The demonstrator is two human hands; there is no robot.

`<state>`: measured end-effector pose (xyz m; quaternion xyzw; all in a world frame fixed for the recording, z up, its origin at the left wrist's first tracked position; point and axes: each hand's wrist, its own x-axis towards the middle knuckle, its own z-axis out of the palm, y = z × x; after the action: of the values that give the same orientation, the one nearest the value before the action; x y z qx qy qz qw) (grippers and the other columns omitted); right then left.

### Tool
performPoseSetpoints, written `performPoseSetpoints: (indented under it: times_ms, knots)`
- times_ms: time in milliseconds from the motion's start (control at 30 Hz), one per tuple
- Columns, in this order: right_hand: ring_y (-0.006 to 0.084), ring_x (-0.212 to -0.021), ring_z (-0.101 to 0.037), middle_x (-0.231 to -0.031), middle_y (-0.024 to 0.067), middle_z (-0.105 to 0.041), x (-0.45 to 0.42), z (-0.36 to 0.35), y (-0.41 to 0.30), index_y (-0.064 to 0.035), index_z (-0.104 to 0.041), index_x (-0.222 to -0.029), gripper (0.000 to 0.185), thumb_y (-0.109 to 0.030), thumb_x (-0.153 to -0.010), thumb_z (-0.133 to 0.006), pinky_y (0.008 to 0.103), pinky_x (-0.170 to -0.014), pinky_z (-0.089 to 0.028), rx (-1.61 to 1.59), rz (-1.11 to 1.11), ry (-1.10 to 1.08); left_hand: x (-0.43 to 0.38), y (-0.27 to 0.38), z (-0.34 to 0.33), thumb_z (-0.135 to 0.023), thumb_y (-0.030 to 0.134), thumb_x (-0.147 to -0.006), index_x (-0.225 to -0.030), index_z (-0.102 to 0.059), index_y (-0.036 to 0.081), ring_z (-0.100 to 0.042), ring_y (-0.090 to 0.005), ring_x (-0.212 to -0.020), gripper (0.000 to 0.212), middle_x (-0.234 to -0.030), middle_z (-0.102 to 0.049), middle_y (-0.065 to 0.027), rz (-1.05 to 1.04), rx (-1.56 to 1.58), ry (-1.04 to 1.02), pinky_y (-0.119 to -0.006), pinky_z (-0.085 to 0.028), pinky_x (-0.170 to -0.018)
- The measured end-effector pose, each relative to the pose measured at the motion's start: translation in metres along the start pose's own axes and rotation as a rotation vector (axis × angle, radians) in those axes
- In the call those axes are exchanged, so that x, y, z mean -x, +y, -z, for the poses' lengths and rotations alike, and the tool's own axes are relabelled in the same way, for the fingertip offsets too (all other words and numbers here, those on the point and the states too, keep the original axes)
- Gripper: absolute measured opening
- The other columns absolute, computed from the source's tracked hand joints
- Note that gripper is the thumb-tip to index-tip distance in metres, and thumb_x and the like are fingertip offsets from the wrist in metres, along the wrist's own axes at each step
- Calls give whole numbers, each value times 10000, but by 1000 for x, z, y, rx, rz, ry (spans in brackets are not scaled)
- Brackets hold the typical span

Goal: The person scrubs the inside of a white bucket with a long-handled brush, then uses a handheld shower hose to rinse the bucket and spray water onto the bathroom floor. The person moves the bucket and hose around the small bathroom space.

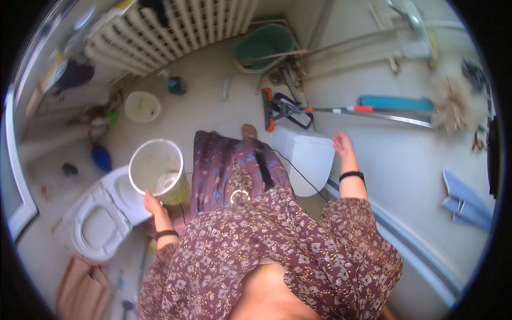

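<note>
My left hand [153, 203] grips the rim of a white plastic bucket [156, 166], and the bucket's mouth tips up towards me. A small pale patch shows at its bottom; I cannot tell what it is. Behind the bucket stands a white toilet [97, 226] with its lid raised. My right hand [342, 144] is held out to the side with nothing in it, fingers loosely together and slightly curled. It appears above the edge of a white lidded bin [308, 160], with no visible grip on it.
A squeegee-type mop [269, 110] and a blue-green tool [396, 103] lean on the right wall. Further off are a green basin [264, 46], a white tub [142, 107], a dark blue container [176, 85] and a radiator [168, 36]. A black cord [296, 170] crosses the bin.
</note>
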<state>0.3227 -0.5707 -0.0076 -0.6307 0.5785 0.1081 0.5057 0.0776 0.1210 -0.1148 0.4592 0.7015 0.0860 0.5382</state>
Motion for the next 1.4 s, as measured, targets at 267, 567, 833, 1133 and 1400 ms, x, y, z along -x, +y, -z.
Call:
performPoseSetpoints:
  times_ms: [267,567,833,1133,1400]
  knots:
    - [134,-844,-584,-890,-9,-566,-26,48,-76,-118,-531,-967,190,-246,-829,-556,291,-667,-423,12,30,118,55,-2,9,-544,335,-856,-849,-548,-8,-554,-174,-644,343,-781,-572,-83,-16,-61,192,-303,-487,-560]
    - [143,-781,-583,-844,-3,-580,-29,32,-120,-83,-543,-952,176,-232,-860,-536,283,-618,-432,176,-8,2,100,-57,51,-522,376,-837,-753,-542,-27,-551,-211,-610,412,-735,-597,-137,-68,-254,611,-348,-447,-580]
    - [142,-775,-578,-830,-7,-578,-15,-12,-137,-117,-550,-1037,210,-237,-864,-544,288,-619,-435,407,-114,-83,130,-99,89,-494,385,-822,-855,-586,-57,-559,-369,-884,453,-905,-610,-234,259,-176,692,-416,-408,-813]
    - [122,-837,-577,-940,-13,-579,-2,-65,-152,-118,-551,-1086,270,-256,-854,-571,270,-657,-436,420,-91,-193,158,-72,84,-530,309,-840,-789,-542,-43,-589,-226,-595,356,-733,-601,-153,290,19,770,-343,-472,-555]
    - [114,-818,-579,-954,-24,-588,18,-89,-129,-139,-555,-1090,309,-296,-828,-604,264,-677,-428,579,-100,-256,157,-89,81,-540,287,-862,-820,-549,-27,-567,-187,-635,317,-773,-595,-109,169,-180,500,-312,-473,-592]
